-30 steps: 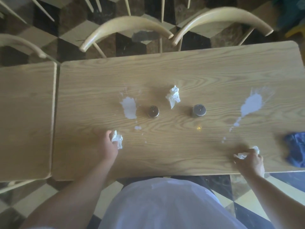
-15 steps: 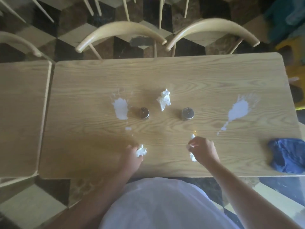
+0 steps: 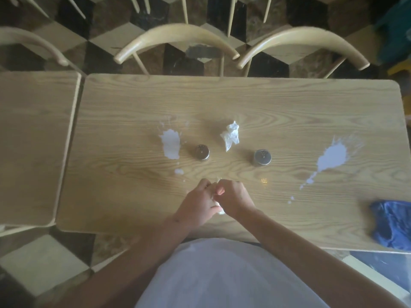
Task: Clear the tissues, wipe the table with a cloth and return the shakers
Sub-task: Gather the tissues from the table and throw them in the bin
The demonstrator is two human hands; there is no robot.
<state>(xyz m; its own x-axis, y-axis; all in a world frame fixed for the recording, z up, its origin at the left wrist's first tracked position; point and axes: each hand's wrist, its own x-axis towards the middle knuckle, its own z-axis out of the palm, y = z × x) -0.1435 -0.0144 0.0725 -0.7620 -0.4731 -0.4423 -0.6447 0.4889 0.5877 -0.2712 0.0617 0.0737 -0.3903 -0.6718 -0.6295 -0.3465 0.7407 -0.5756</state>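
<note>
White crumpled tissue (image 3: 230, 135) lies on the surface up-frame of both hands, slightly nearer the right hand (image 3: 233, 197); left hand (image 3: 196, 206) and right pinch gathered tissues (image 3: 219, 207) together.

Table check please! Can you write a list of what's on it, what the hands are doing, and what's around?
Surface: wooden table, white spills.
Job's things: loose tissue; two shakers; blue cloth at right edge.
Clutter: nothing seen.
Hands: left hand and right hand together, gripping collected tissues.
Cables: nothing seen.
Surroundings: chairs, second table, checkered floor.
</note>
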